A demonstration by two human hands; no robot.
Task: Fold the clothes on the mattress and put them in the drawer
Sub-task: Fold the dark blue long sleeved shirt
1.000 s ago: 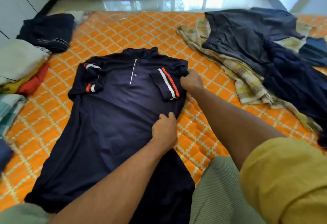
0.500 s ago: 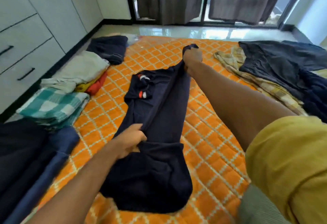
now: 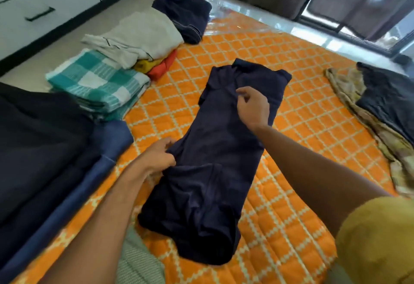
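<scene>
On the orange quilted mattress [image 3: 291, 171], I saw the navy polo shirt [image 3: 215, 171] lying folded lengthwise into a narrow strip, its collar end away from me and its rumpled hem bunched nearest my knees. My left hand [image 3: 156, 158] reached in from the lower left with the forearm stretched out over the mattress; its fingers [image 3: 164, 147] were curled and pinched the shirt's left edge about midway along its length. My right hand [image 3: 253, 106] came in from the right, arm extended and wrist bent, hovering over the upper part of the shirt just below the collar; the thumb and forefinger were drawn close together, but I could not tell whether they held any cloth or only touched it. A mustard-yellow sleeve [image 3: 376, 239] covered my right upper arm.

Along the left edge of the mattress sat folded items: a teal checked cloth [image 3: 96, 82], a pale grey garment [image 3: 139, 34] stacked on yellow and red pieces, and a dark folded garment [image 3: 186, 14] beyond them. Dark clothes and a blue garment [image 3: 107, 144] lay at my near left. Unfolded dark clothing [image 3: 389, 95] over a yellowish plaid cloth [image 3: 358, 113] lay at the right. White drawers [image 3: 44, 8] with a black handle stood at the upper left. I could read no writing or labels anywhere.
</scene>
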